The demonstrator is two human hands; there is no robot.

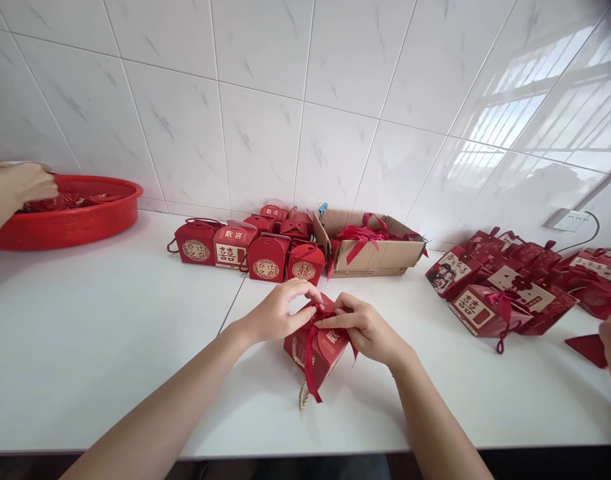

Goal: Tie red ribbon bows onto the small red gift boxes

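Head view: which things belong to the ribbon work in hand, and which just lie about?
Belong:
ribbon, held by left hand and right hand
box under it
carton of ribbons, probably
back boxes, likely

Lying about:
socket
basin, perhaps, though another person's hand is at it

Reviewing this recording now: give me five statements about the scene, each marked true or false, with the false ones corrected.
1. The left hand and right hand are both at the ribbon on a red box. True.
2. The carton is closed. False: the carton is open, with loose ribbons inside.
3. Another person's hand is at the red basin. True.
4. The rope handle is black. False: it is pale gold.
5. The basin is on the picture's left. True.
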